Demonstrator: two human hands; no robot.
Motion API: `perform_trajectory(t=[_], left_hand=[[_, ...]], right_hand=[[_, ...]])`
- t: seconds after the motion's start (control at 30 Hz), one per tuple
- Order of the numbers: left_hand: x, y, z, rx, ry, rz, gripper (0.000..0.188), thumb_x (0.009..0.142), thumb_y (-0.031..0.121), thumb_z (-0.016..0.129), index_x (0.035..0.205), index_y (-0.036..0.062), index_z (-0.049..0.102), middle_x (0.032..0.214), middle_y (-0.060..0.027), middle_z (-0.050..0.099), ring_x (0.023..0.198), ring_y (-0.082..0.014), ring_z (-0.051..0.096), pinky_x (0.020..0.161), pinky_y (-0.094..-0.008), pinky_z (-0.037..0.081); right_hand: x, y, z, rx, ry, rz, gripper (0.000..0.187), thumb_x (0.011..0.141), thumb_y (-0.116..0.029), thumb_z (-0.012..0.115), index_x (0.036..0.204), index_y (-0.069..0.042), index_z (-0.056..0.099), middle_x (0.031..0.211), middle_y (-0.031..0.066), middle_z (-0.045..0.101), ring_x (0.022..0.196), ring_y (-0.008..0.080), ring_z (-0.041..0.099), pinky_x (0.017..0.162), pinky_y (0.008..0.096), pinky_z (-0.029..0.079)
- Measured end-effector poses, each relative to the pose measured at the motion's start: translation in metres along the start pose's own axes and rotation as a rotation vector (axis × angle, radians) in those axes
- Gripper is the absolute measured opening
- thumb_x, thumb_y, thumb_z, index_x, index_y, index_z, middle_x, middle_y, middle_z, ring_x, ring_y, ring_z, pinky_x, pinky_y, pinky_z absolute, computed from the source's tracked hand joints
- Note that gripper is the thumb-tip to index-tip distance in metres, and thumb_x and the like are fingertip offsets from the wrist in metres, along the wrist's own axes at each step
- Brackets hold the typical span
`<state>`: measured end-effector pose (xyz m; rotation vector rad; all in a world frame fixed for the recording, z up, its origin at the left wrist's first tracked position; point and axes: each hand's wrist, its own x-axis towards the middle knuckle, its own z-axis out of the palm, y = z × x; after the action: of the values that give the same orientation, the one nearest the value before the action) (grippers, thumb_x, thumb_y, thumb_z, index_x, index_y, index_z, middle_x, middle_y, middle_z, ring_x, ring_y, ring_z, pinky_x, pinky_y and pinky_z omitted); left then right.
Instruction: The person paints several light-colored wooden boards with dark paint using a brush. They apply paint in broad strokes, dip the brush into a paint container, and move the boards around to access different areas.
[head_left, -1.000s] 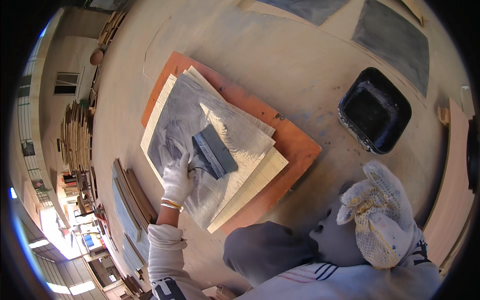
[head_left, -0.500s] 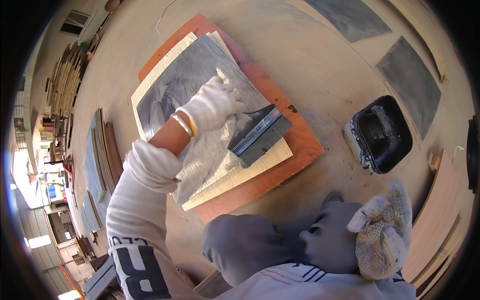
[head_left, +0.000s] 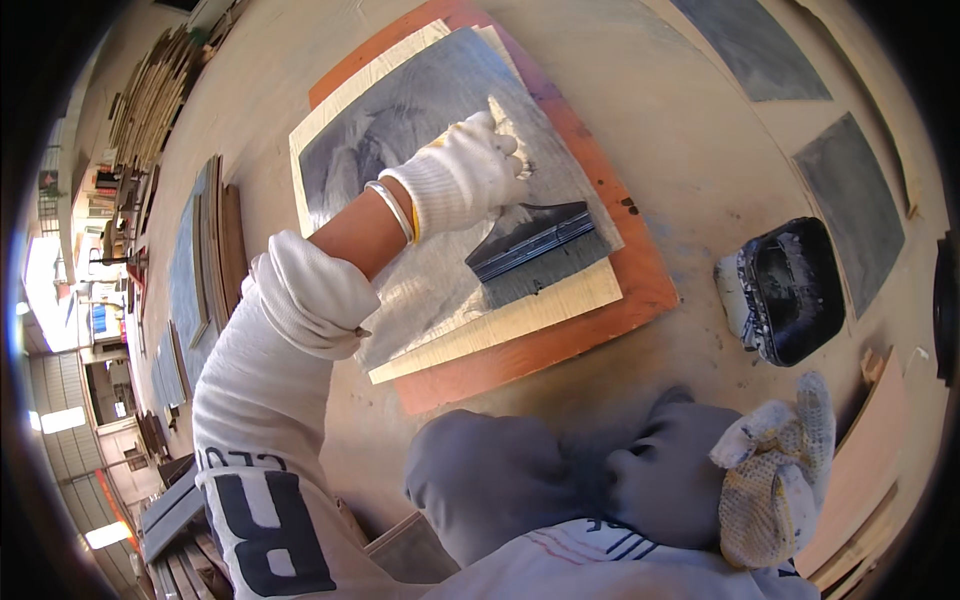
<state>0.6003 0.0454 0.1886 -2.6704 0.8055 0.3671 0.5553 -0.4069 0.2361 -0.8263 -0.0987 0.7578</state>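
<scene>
My left hand (head_left: 465,180) has pushed farther up the grey-coated sheet (head_left: 400,110) than half a second ago, and the wide brush (head_left: 535,250) has moved with it, now near the sheet's right edge. I clench the brush by its handle; its long bristle edge runs left to right, tilted slightly upward rightward, bristles toward me. My right hand (head_left: 775,480) rests on my knee, grasping nothing, near the black tray (head_left: 795,290).
</scene>
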Motion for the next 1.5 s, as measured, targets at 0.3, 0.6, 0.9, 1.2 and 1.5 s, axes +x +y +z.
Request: perform_trajectory(t=[0.3,0.6,0.9,1.2,1.5], left_hand=[[-0.159,0.025,0.047,-0.042,-0.165,-0.098,0.020,0.074,0.026,0.075,0.092,0.0205,0.067,0.083,0.0034,0.057,0.093,-0.0180,0.063,0.087,-0.0395,0.045],[-0.101,0.024,0.021,-0.089,-0.114,-0.073,0.022,0.076,0.026,0.075,0.098,0.0216,0.071,0.089,0.0041,0.064,0.093,-0.0190,0.063,0.087,-0.0384,0.046],[-0.215,0.044,0.053,-0.092,-0.160,-0.183,0.019,0.076,0.026,0.076,0.093,0.0203,0.068,0.085,0.0050,0.063,0.091,-0.0185,0.063,0.086,-0.0386,0.047],[-0.157,0.020,0.035,-0.073,-0.031,-0.108,0.027,0.070,0.032,0.080,0.091,0.0193,0.069,0.085,0.0038,0.063,0.092,-0.0180,0.063,0.090,-0.0373,0.047],[-0.029,-0.029,0.004,0.148,-0.430,-0.157,0.019,0.086,0.029,0.076,0.105,0.0277,0.075,0.098,0.0081,0.070,0.108,-0.0160,0.062,0.100,-0.0356,0.043]], right_hand=[[0.003,-0.003,0.003,-0.005,0.025,0.007,0.075,0.102,-0.001,0.062,0.166,-0.002,0.023,0.141,0.0272,0.059,0.115,0.0302,0.068,0.102,0.0416,0.054],[0.005,0.000,0.007,-0.013,0.012,0.018,0.074,0.102,-0.001,0.061,0.166,-0.001,0.023,0.140,0.0277,0.059,0.115,0.0306,0.068,0.102,0.0420,0.054],[0.004,-0.003,0.009,-0.022,0.027,0.009,0.073,0.101,0.000,0.061,0.165,0.000,0.024,0.140,0.0282,0.060,0.115,0.0311,0.068,0.103,0.0425,0.054],[0.003,-0.004,0.014,-0.013,0.021,0.000,0.073,0.101,0.000,0.060,0.165,0.001,0.025,0.139,0.0286,0.060,0.115,0.0316,0.068,0.103,0.0429,0.054],[0.001,-0.004,0.018,-0.018,0.025,-0.019,0.072,0.101,0.001,0.060,0.164,0.002,0.026,0.138,0.0291,0.060,0.116,0.0321,0.068,0.103,0.0433,0.054]])
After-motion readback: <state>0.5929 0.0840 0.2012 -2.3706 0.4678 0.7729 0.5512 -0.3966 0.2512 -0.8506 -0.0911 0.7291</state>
